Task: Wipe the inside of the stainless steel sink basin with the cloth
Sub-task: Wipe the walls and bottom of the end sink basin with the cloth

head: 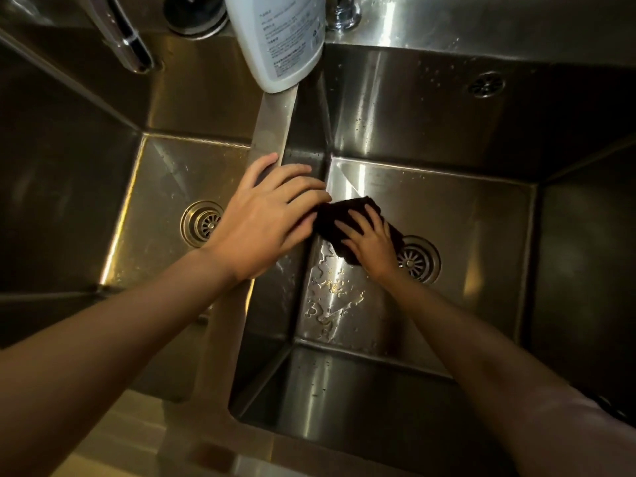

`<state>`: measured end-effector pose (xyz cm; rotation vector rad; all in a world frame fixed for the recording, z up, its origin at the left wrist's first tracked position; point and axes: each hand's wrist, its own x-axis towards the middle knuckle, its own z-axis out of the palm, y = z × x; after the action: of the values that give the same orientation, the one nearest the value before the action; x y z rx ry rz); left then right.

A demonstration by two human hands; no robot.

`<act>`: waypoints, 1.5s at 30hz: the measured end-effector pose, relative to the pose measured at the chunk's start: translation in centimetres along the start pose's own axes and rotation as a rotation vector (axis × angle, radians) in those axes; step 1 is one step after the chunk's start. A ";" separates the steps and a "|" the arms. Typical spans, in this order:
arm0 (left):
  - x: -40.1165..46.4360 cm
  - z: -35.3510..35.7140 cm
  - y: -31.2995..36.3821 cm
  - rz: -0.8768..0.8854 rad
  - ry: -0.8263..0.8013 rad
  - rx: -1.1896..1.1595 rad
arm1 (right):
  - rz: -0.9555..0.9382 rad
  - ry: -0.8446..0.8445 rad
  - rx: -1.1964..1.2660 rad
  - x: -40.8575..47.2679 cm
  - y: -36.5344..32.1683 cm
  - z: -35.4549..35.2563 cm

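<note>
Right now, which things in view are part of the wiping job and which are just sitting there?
In use: cloth, right hand pressing it, right basin.
Idle: left hand on divider, white bottle, faucet, left basin.

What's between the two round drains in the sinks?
In the head view, the steel divider lies between the left drain and right drain, with the left hand resting on it.
</note>
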<state>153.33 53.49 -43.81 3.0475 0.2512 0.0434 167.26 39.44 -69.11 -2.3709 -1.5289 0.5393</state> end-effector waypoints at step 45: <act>0.0 -0.1 0.0 0.006 0.018 -0.038 | 0.296 0.068 -0.018 0.3 2.6 -0.9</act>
<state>153.28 53.51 -43.70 3.0113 0.2400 0.0750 169.86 38.62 -69.40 -2.6180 -1.1661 0.5022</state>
